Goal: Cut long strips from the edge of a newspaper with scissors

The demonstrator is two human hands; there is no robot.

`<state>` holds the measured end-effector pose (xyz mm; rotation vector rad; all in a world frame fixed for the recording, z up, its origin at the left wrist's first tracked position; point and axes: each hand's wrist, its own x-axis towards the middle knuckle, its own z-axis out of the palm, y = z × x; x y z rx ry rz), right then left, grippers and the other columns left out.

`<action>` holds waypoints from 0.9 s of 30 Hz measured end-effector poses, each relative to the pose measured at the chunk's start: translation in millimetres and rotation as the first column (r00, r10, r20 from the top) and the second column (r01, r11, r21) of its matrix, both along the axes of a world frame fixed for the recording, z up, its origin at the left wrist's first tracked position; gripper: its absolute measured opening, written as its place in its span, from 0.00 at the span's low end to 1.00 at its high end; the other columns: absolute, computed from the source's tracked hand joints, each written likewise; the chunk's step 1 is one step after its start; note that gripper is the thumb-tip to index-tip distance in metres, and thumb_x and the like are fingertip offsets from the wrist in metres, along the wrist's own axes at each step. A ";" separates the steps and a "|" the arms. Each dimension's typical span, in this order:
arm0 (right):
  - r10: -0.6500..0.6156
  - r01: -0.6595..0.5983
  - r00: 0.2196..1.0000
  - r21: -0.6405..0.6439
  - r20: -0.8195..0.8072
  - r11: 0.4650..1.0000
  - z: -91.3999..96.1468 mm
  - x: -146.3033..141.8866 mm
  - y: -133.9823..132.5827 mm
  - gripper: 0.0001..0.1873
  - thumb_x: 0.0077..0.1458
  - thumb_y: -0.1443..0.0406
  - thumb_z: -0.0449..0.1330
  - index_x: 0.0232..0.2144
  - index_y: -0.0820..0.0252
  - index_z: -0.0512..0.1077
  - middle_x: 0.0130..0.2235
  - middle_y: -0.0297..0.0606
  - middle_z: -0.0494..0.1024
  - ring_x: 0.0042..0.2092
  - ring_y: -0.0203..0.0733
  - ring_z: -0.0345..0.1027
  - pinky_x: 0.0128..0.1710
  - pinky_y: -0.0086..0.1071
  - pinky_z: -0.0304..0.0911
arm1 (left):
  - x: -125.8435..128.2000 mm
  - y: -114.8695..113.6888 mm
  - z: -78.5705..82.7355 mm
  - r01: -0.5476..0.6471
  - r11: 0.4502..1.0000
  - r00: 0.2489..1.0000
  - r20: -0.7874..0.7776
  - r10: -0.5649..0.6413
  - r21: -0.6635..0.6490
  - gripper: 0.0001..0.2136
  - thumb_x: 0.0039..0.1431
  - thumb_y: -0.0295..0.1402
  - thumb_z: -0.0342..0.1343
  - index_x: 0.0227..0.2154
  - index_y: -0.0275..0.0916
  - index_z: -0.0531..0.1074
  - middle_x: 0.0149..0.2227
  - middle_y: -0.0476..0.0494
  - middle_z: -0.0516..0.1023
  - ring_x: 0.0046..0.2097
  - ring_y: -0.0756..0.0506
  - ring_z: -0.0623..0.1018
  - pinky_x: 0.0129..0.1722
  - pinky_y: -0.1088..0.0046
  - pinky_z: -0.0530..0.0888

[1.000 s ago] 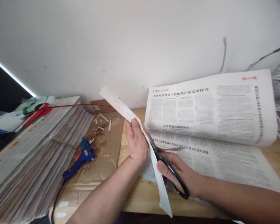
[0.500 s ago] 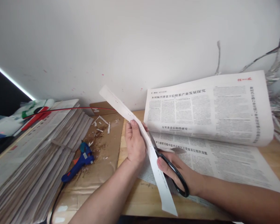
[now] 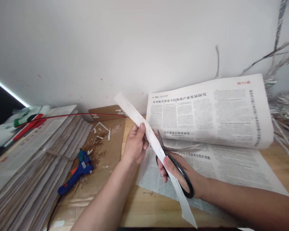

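Observation:
My left hand is closed on a long white paper strip that runs from upper left down to the lower right, held above the table. Just right of it, my right hand grips black-handled scissors with the blades apart beside the strip's right edge. Under both hands lies an open newspaper with its upper part folded over into a roll.
A thick stack of newspapers fills the left. A blue glue gun with a black cord lies on brown cardboard strewn with paper scraps. Shredded newspaper strips pile up at the right against the white wall. The wooden table shows between.
The scissor blades have opened. Both hands and the strip have shifted slightly right and up, and the strip's lower end now hangs further to the right.

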<state>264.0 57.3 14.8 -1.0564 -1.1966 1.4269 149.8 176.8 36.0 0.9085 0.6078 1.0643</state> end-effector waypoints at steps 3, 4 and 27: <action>0.004 -0.004 1.000 -0.001 0.019 1.000 -2.9 1.5 0.7 0.27 0.61 0.41 0.52 0.30 0.59 0.63 0.28 0.32 0.65 0.27 0.34 0.62 0.29 0.32 0.63 | -6.7 5.5 5.8 0.072 0.995 0.996 -0.038 -0.075 -0.070 0.16 0.52 0.42 0.67 0.35 0.39 0.68 0.27 0.47 0.79 0.27 0.48 0.81 0.14 0.85 0.67; 0.010 -0.010 0.999 0.003 0.040 1.000 -3.4 1.9 0.8 0.27 0.61 0.41 0.52 0.30 0.59 0.63 0.28 0.32 0.65 0.27 0.34 0.62 0.29 0.32 0.63 | -8.2 6.5 6.9 0.081 0.993 0.995 -0.048 -0.085 -0.087 0.16 0.53 0.42 0.66 0.35 0.39 0.68 0.27 0.46 0.80 0.27 0.47 0.82 0.15 0.84 0.71; 0.017 -0.017 1.000 -0.010 0.018 1.000 -3.8 3.8 1.4 0.30 0.59 0.38 0.50 0.30 0.59 0.65 0.27 0.33 0.67 0.26 0.36 0.64 0.26 0.31 0.60 | -10.2 11.0 2.4 0.059 0.996 0.997 -0.036 -0.061 -0.069 0.15 0.53 0.40 0.67 0.37 0.39 0.70 0.24 0.53 0.78 0.21 0.52 0.78 0.17 0.83 0.75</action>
